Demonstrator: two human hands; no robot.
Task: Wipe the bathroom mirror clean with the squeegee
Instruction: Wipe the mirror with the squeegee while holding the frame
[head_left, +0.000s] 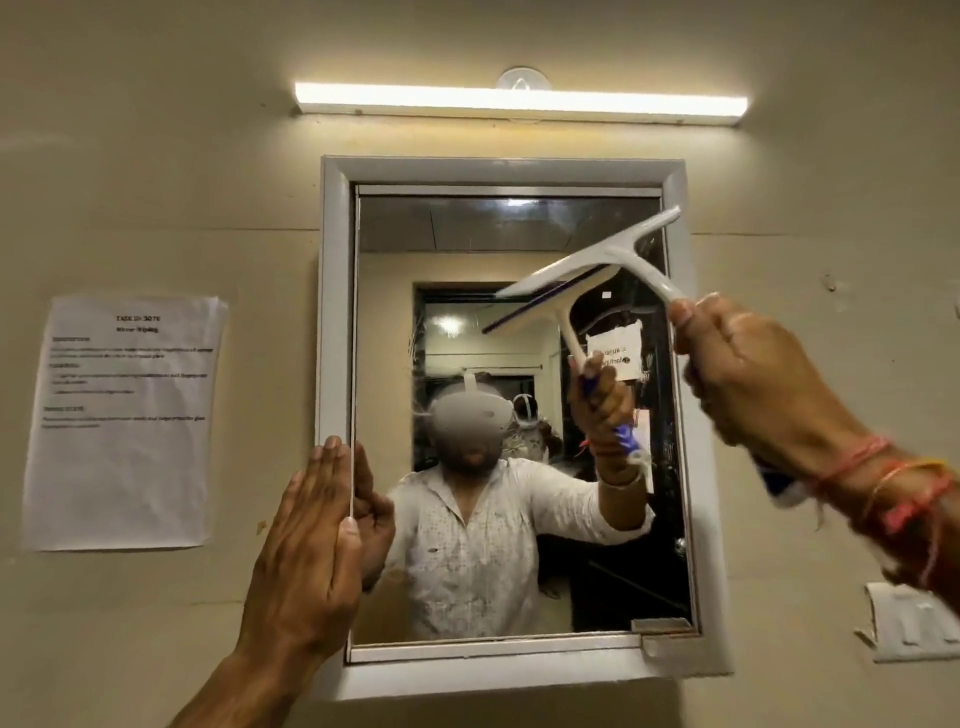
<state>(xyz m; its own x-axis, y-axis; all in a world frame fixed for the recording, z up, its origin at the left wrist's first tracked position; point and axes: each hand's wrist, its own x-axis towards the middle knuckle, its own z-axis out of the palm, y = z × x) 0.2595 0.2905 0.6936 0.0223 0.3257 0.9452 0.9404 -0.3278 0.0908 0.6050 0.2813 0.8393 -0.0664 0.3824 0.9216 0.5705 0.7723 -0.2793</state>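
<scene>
A white-framed bathroom mirror (467, 234) hangs on the beige wall straight ahead. My right hand (748, 374) is closed around the handle of a white squeegee (597, 257), whose blade lies tilted across the upper right part of the glass, its left end lower. My left hand (306, 540) rests flat with fingers together against the mirror's left frame edge, holding nothing. The glass reflects a person in a white shirt, both hands and the squeegee.
A lit tube light (519, 103) runs above the mirror. A printed paper sheet (122, 421) is stuck to the wall at left. A white switch plate (909, 621) sits on the wall at lower right. The frame's lower right corner (670, 636) looks chipped.
</scene>
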